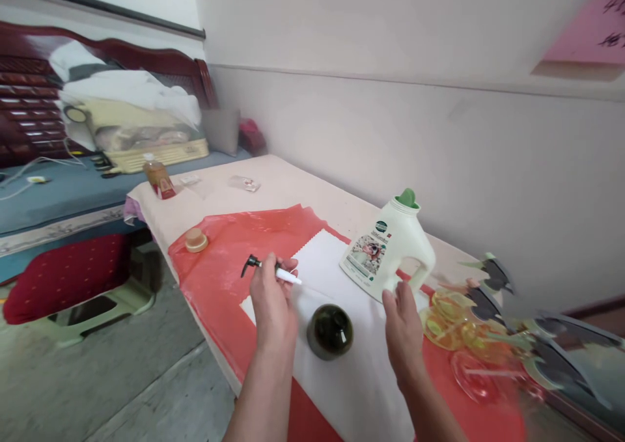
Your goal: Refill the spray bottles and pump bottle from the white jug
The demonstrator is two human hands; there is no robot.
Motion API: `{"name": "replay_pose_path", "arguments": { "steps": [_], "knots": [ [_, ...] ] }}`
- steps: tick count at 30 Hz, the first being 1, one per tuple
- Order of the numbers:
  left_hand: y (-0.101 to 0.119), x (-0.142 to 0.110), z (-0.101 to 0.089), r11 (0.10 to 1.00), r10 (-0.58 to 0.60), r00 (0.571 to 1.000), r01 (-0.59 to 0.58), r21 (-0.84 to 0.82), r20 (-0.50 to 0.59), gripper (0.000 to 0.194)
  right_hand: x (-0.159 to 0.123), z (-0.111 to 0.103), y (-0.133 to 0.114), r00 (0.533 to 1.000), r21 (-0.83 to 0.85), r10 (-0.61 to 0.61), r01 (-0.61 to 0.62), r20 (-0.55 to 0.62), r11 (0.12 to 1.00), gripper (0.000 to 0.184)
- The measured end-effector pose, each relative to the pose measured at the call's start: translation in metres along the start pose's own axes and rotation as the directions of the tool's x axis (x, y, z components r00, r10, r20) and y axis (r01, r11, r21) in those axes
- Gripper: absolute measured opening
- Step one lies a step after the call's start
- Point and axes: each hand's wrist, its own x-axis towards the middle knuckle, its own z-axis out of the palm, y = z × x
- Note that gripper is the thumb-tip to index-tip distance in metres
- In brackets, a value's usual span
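Observation:
My left hand point(271, 295) is closed on a pump dispenser head point(266, 266) with a black nozzle and a white tube, held level over the white cloth point(342, 377). A dark green round bottle point(330, 330) stands on the cloth between my hands, its mouth uncapped. My right hand point(403, 321) is held upright with fingers extended, close to the base of the white detergent jug point(390, 250) with a green cap. Whether it touches the jug I cannot tell.
The table point(288, 185) carries a red plastic sheet point(229, 253), a tan round lid point(196, 239), an amber bottle point(158, 176) and small packets at the far end. Yellow and red plastic items point(463, 338) lie right. A bed point(58, 194) and red stool point(63, 276) stand left.

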Motion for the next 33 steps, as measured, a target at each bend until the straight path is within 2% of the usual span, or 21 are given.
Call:
{"name": "replay_pose_path", "arguments": {
  "steps": [2, 5, 7, 10, 12, 16, 20, 24, 27, 30, 33],
  "knots": [
    [-0.003, -0.006, 0.003, 0.993, -0.012, 0.997, 0.002, 0.115, 0.08, 0.023, -0.035, -0.009, 0.016, 0.994, 0.062, 0.055, -0.061, 0.097, 0.996, 0.071],
    [-0.007, -0.017, 0.007, 0.945, -0.006, 0.984, -0.053, 0.324, 0.179, 0.023, -0.076, -0.011, 0.039, 0.952, 0.126, -0.022, -0.017, 0.306, 0.992, 0.077],
    [-0.01, -0.024, 0.01, 0.873, 0.031, 0.969, -0.145, 0.467, 0.244, 0.022, -0.089, -0.005, 0.046, 0.912, 0.107, -0.055, 0.012, 0.407, 0.994, 0.084],
    [-0.012, -0.03, 0.013, 0.79, 0.061, 0.935, -0.26, 0.555, 0.351, 0.024, -0.089, 0.008, 0.043, 0.895, 0.064, -0.047, 0.021, 0.444, 0.998, 0.092],
    [-0.014, -0.029, 0.013, 0.797, 0.08, 0.923, -0.287, 0.532, 0.377, 0.025, -0.083, 0.017, 0.037, 0.898, 0.071, -0.042, 0.013, 0.438, 0.997, 0.094],
    [-0.017, -0.021, 0.011, 0.816, 0.126, 0.923, -0.305, 0.491, 0.363, 0.022, -0.074, 0.031, 0.027, 0.887, 0.131, -0.06, 0.0, 0.458, 0.991, 0.094],
    [-0.024, -0.018, 0.01, 0.76, 0.071, 0.89, -0.341, 0.553, 0.45, 0.016, -0.074, 0.033, 0.016, 0.888, 0.099, -0.03, -0.018, 0.459, 0.995, 0.088],
    [-0.03, -0.024, 0.009, 0.667, -0.082, 0.804, -0.394, 0.632, 0.589, 0.016, -0.076, 0.012, -0.003, 0.902, 0.066, -0.029, 0.0, 0.431, 0.998, 0.079],
    [-0.033, -0.031, 0.01, 0.632, -0.172, 0.763, -0.399, 0.664, 0.622, 0.021, -0.076, -0.016, -0.01, 0.928, 0.027, -0.029, 0.02, 0.371, 0.999, 0.078],
    [-0.039, -0.041, 0.012, 0.659, -0.265, 0.721, -0.35, 0.666, 0.64, 0.026, -0.075, -0.043, -0.004, 0.948, -0.034, -0.034, 0.047, 0.316, 0.998, 0.077],
    [-0.049, -0.056, 0.014, 0.713, -0.383, 0.666, -0.229, 0.663, 0.641, 0.031, -0.073, -0.06, 0.008, 0.967, -0.075, -0.034, 0.055, 0.251, 0.996, 0.079]
  ]
}}
